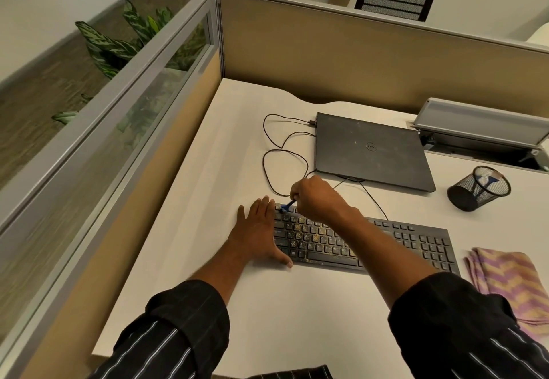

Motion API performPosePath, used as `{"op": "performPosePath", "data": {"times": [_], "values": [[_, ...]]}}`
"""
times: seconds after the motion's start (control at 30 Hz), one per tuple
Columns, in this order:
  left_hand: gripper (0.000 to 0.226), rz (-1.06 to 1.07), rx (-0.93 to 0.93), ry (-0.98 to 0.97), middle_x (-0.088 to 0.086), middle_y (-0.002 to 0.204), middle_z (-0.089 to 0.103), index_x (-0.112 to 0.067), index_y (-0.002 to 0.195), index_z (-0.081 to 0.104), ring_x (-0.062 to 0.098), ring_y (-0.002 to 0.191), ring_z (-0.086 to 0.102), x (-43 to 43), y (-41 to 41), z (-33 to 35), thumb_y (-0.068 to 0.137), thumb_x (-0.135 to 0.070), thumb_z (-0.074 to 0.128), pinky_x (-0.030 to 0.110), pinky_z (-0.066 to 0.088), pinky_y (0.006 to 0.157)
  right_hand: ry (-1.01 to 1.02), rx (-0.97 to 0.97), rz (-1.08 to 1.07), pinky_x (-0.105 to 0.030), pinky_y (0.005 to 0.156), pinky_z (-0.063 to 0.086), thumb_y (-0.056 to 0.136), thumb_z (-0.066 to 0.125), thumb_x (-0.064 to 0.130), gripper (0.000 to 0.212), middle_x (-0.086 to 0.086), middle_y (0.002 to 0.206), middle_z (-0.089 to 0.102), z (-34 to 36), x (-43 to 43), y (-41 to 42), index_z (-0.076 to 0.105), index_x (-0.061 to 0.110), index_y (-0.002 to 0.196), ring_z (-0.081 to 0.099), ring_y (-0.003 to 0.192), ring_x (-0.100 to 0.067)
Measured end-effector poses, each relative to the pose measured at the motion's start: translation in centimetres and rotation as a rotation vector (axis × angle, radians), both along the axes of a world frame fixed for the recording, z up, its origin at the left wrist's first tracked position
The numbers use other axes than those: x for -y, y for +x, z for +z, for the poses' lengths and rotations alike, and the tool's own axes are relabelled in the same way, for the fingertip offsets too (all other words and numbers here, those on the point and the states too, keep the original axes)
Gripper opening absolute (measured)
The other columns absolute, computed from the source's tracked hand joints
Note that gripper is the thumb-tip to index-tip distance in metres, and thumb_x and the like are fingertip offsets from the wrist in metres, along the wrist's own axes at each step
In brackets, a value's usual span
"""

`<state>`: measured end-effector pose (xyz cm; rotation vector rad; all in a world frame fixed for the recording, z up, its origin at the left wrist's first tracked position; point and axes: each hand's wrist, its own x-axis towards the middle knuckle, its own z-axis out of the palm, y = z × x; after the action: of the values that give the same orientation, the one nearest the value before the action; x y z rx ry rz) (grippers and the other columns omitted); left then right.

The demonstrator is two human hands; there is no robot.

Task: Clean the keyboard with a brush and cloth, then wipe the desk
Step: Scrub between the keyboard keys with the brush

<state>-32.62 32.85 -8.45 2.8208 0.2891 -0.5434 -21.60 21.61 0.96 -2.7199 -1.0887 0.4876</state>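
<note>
right hand [318, 197] fisted on small blue brush [286, 206], bristles at far-left keys of crumb-dusted black keyboard [356, 242] | left hand [258, 230] flat, open, against keyboard's left edge | striped pink-yellow cloth [511, 283] on white table [237, 146], right of keyboard

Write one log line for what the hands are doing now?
step: brushing keyboard | right hand: holds blue brush at top-left keys | left hand: flat, steadying | cloth: unused
</note>
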Motion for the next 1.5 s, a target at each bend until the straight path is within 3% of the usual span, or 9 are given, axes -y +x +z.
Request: {"op": "performPosePath", "data": {"times": [0.1, 0.47, 0.67, 0.87, 1.03, 1.27, 1.5], "values": [[0.156, 0.006, -0.003, -0.008, 0.010, 0.168, -0.012, -0.009, 0.157, -0.012, 0.027, 0.154, -0.011, 0.0, 0.0, 0.0, 0.052, -0.092, 0.066, 0.060, 0.003, 0.122, 0.040, 0.038, -0.036, -0.029, 0.069, 0.050, 0.090, 0.058, 0.004, 0.023, -0.011, 0.100, 0.071, 0.1, -0.3, 0.3, 0.070, 0.007, 0.109, 0.062, 0.080, -0.020], [0.157, 0.025, -0.044, 0.009, 0.012, 0.167, -0.016, -0.006, 0.157, -0.015, 0.027, 0.154, -0.014, -0.7, -0.6, 0.2, 0.053, -0.094, 0.063, 0.058, 0.000, 0.123, -0.059, -0.019, 0.099, -0.034, 0.079, 0.057, 0.088, 0.065, 0.011, 0.023, -0.007, 0.103, 0.070, -0.4, -1.2, -0.5, 0.070, 0.011, 0.110, 0.064, 0.086, -0.021], [0.156, 0.008, -0.025, 0.010, 0.010, 0.167, -0.015, -0.009, 0.157, -0.014, 0.028, 0.154, -0.011, -0.7, -0.5, 0.1, 0.052, -0.093, 0.065, 0.060, 0.001, 0.122, -0.014, 0.106, 0.103, -0.035, 0.071, 0.056, 0.089, 0.056, 0.003, 0.024, -0.009, 0.097, 0.069, 0.1, -1.5, 0.0, 0.069, 0.011, 0.108, 0.063, 0.079, -0.022], [0.157, 0.015, -0.036, 0.009, 0.011, 0.167, -0.012, -0.006, 0.157, -0.013, 0.027, 0.154, -0.011, -0.7, -0.6, 0.2, 0.052, -0.094, 0.063, 0.059, 0.001, 0.122, -0.069, 0.022, 0.170, -0.034, 0.078, 0.057, 0.088, 0.064, 0.007, 0.025, -0.008, 0.105, 0.070, -0.4, -1.1, -0.6, 0.069, 0.011, 0.111, 0.065, 0.088, -0.022], [0.155, 0.020, -0.024, -0.003, 0.010, 0.167, -0.011, -0.008, 0.157, -0.011, 0.026, 0.154, -0.011, -0.7, -0.6, 0.2, 0.052, -0.093, 0.066, 0.060, 0.001, 0.122, -0.029, 0.104, 0.151, -0.031, 0.071, 0.054, 0.088, 0.059, 0.003, 0.026, -0.009, 0.102, 0.069, -0.2, -1.4, -0.2, 0.068, 0.011, 0.111, 0.063, 0.083, -0.021], [0.156, 0.012, -0.039, 0.001, 0.011, 0.167, -0.012, -0.006, 0.157, -0.013, 0.026, 0.154, -0.011, -0.7, -0.5, 0.3, 0.052, -0.093, 0.065, 0.060, 0.000, 0.122, -0.102, 0.113, 0.140, -0.038, 0.078, 0.058, 0.085, 0.069, 0.014, 0.023, -0.012, 0.100, 0.069, -0.1, -0.5, 0.0, 0.069, 0.006, 0.106, 0.066, 0.085, -0.024], [0.157, -0.010, -0.040, -0.002, 0.008, 0.167, -0.014, -0.009, 0.158, -0.013, 0.026, 0.154, -0.010, -0.8, -0.4, 0.3, 0.051, -0.092, 0.067, 0.062, 0.004, 0.121, -0.021, 0.070, 0.105, -0.035, 0.076, 0.058, 0.090, 0.060, 0.008, 0.023, -0.009, 0.100, 0.071, -0.2, -0.3, 0.1, 0.071, 0.011, 0.110, 0.066, 0.082, -0.021]]}}
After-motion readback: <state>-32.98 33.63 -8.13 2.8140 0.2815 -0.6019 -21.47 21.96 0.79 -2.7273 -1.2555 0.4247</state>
